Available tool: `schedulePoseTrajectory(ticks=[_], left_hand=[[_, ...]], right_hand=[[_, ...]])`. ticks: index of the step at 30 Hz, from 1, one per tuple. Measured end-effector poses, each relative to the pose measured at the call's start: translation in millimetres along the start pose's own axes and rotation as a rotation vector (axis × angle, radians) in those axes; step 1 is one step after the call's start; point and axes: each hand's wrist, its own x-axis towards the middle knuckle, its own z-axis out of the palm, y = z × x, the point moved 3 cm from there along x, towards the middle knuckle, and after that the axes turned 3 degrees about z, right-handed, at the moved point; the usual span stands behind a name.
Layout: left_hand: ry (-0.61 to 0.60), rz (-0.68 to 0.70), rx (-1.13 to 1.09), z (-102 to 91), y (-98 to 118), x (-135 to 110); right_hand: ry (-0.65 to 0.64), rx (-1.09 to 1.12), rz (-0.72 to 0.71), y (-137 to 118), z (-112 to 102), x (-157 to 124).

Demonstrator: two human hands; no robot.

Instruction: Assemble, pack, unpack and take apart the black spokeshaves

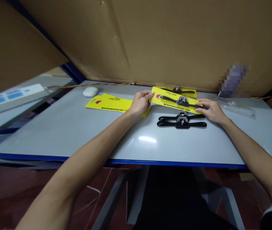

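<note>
Both my hands hold a yellow backing card (171, 103) with a black spokeshave (181, 101) lying on it, just above the grey table (78, 127). My left hand (140, 102) pinches the card's left end. My right hand (210, 110) grips its right end, fingers closed on the edge. Two bare black spokeshaves (182, 121) lie side by side on the table just in front of the card.
A stack of empty yellow cards (112, 103) lies to the left, a packed card (181, 91) behind. A white oval object (90, 91) sits at back left, clear plastic bags (238, 108) at right. Cardboard walls (174, 41) stand behind; a power strip (11, 95) lies far left.
</note>
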Motion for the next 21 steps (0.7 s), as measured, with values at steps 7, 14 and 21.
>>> schedulePoseTrajectory(ticks=[7, 14, 21], left_hand=[[0.077, 0.014, 0.049, -6.2, -7, 10], [0.19, 0.048, 0.097, -19.9, -14, 23], [0.306, 0.066, 0.145, -36.6, -16, 34]], right_hand=[[0.027, 0.008, -0.012, 1, 1, 0], [0.021, -0.018, -0.014, -3, 2, 0], [0.017, -0.035, -0.044, -7, 3, -1]])
